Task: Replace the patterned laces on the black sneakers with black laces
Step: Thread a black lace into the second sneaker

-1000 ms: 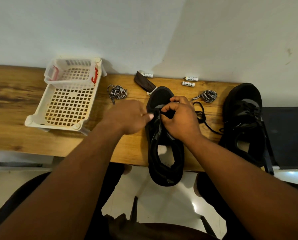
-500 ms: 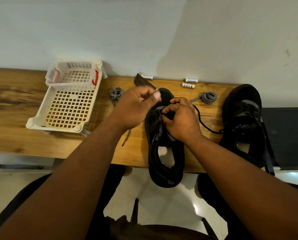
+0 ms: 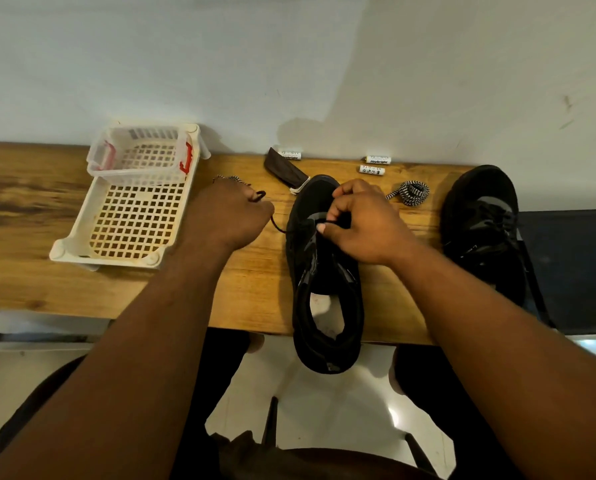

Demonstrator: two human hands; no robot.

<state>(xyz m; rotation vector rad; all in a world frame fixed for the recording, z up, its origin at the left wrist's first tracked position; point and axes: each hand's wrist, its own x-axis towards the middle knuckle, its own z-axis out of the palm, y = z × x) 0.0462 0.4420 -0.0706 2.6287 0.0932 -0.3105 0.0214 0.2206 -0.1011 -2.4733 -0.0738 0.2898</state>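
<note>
Lacing the near black sneaker (image 3: 324,289) looks to be the step in hand: the shoe lies on the desk (image 3: 30,271) with its heel overhanging the front edge. The right hand (image 3: 355,223) has its fingers (image 3: 336,206) curled over the eyelet area, pinching the black lace (image 3: 279,226) at the tongue. That lace runs out leftward to the left hand (image 3: 227,216), whose fingers are clenched round its free length, a small loop showing just above the knuckles. A lace like this is light, limp and thin, so it will likely slide unless pinched; the stiff tip is the best place to hold for threading. A coiled patterned lace (image 3: 412,192) lies just beyond the right fingers, and the second sneaker (image 3: 480,216) sits further right.
</note>
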